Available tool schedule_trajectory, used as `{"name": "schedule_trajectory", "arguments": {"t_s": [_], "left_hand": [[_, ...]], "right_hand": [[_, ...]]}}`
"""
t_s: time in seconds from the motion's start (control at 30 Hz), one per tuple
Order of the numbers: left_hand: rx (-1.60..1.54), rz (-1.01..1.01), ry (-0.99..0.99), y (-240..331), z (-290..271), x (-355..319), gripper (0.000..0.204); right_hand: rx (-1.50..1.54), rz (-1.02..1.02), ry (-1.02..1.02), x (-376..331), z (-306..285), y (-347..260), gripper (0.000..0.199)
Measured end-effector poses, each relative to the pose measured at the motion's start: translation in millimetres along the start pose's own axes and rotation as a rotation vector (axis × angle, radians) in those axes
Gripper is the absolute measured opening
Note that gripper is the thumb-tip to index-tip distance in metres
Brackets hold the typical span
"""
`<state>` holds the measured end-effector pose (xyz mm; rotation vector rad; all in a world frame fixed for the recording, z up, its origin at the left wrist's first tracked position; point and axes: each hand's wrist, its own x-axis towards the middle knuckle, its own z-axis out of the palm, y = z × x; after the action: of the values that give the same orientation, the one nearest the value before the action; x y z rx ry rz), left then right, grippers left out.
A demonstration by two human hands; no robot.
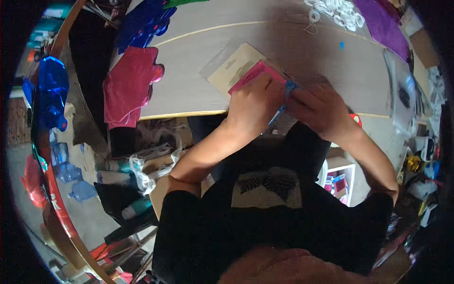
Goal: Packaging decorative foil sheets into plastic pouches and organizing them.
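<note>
My left hand (253, 106) is closed over a flat pink piece (253, 75) at the table's near edge. A crinkled blue strip (290, 86) shows between my two hands, its lower part hanging below the fingers. My right hand (319, 109), in shadow, has its fingers curled together at this strip; exactly how they grip is partly hidden. Under the pink piece lies a cream card (231, 68) with print, its clear plastic sleeve (208, 70) sticking out at the left.
On the grey table (189, 90) lie flat pink foil balloons (127, 87) at left, with blue foil ones (144, 23) behind. White string loops (336, 12) and purple foil (383, 28) are at the far right, near clear plastic bags (402, 92). A blue scrap (342, 45) lies nearer.
</note>
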<state>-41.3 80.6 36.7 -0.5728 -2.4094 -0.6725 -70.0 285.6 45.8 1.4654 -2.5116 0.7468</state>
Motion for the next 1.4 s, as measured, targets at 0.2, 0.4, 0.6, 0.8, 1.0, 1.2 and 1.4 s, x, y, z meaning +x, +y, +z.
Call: {"name": "schedule_trajectory", "arguments": {"t_s": [0.2, 0.4, 0.6, 0.8, 1.0, 1.2, 1.4], "left_hand": [[-0.083, 0.076, -0.241, -3.0, -28.8, 1.5, 0.014], [-0.204, -0.173, 0.039, 2.3, -51.8, -32.8, 0.008], [-0.819, -1.086, 0.086, 18.3, -50.3, -109.8, 0.026], [-1.148, -1.056, -0.031, 8.2, -45.3, -96.0, 0.033], [-1.164, -1.051, 0.074, 2.5, -32.9, -90.6, 0.021], [-0.994, -1.105, 0.175, 13.8, -24.8, -83.4, 0.024], [-1.002, -0.968, 0.284, 16.4, -24.1, -97.5, 0.022]], "right_hand": [[-0.143, -0.172, 0.150, 10.7, 6.5, -7.8, 0.025], [-0.182, -0.186, 0.100, 8.5, 7.6, -5.3, 0.025], [-0.091, -0.271, 0.017, 20.5, 11.0, 10.1, 0.034], [-0.173, -0.259, -0.148, 31.9, 9.4, 6.3, 0.042], [-0.274, -0.341, -0.054, 39.8, 5.4, -2.4, 0.039], [-0.243, -0.311, -0.023, 42.5, 15.3, -3.4, 0.033], [-0.281, -0.349, -0.001, 54.2, 22.0, -15.2, 0.033]]}}
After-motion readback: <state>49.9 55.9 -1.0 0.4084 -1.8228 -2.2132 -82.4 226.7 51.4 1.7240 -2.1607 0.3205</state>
